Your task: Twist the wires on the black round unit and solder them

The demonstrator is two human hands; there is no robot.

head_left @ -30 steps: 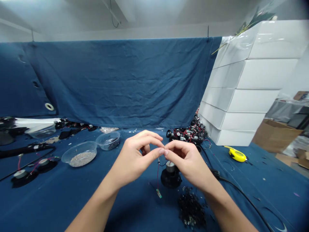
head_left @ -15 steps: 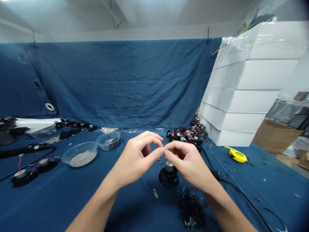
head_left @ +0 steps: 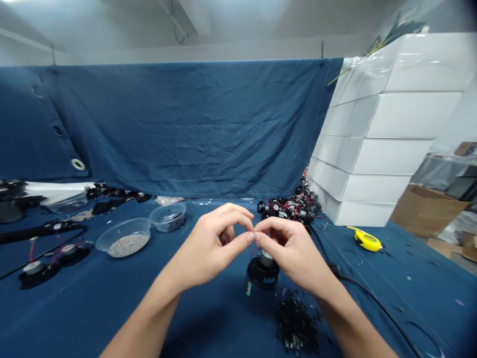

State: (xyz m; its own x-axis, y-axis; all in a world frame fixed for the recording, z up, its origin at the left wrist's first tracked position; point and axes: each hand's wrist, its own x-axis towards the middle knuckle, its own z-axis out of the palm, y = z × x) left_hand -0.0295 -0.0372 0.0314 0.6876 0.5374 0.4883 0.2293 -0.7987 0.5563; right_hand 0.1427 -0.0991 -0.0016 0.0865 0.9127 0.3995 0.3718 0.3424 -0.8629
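My left hand [head_left: 219, 238] and my right hand [head_left: 285, 243] meet at the fingertips above the cloth. My right thumb and index finger are pinched at the upper end of a thin red wire [head_left: 254, 251]. Whatever lies between my left fingertips is too small to make out. Below my right hand is a small silver motor [head_left: 266, 258] on a round black base [head_left: 263, 275], slightly tilted; whether it touches the cloth I cannot tell. A little green board [head_left: 248, 288] dangles at the base's left edge. Close by lies a heap of small black parts [head_left: 296, 320].
Clear tubs [head_left: 124, 238] [head_left: 167, 217] with small parts stand left, beyond more motors on bases [head_left: 33, 268]. A pile of wired motors [head_left: 292, 206] lies behind my right hand. Right are a yellow tape measure [head_left: 367, 241], a black cable [head_left: 367, 288] and stacked white boxes [head_left: 383, 159].
The motor and its base have shifted slightly right and tilted. The green board has swung right and up towards the base. My hands stay almost in place, with the left fingertips a little further apart.
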